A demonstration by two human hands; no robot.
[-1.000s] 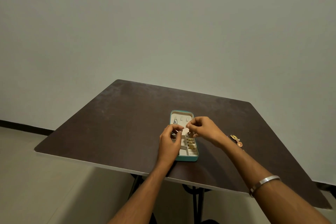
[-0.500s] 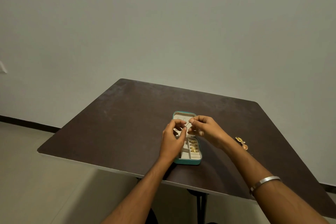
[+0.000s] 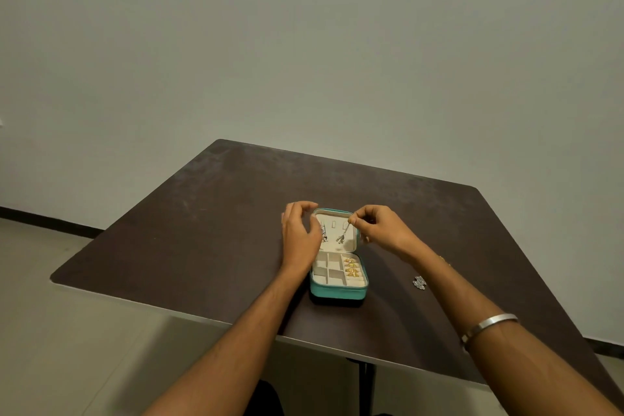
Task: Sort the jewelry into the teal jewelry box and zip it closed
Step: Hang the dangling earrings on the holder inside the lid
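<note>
The teal jewelry box (image 3: 337, 292) lies open on the dark table, its cream lid (image 3: 351, 243) standing up at the far side. Gold rings (image 3: 351, 267) fill the right column of the tray. A silver dangling earring (image 3: 324, 235) hangs on the lid's left side. My right hand (image 3: 380, 228) pinches the top of a second silver earring (image 3: 341, 236) against the lid's right side. At the lid's left edge my left hand (image 3: 299, 235) hovers with curled, spread fingers, holding nothing.
A silver jewelry piece (image 3: 419, 281) lies on the table (image 3: 202, 230) right of the box, beside my right forearm. A bit of gold jewelry (image 3: 445, 261) peeks out behind that forearm. A plain wall stands behind the table.
Both hands were together over the box, working one earring onto the lid. Now my left hand has drawn away to the left, and my right hand holds the second earring at the lid.
</note>
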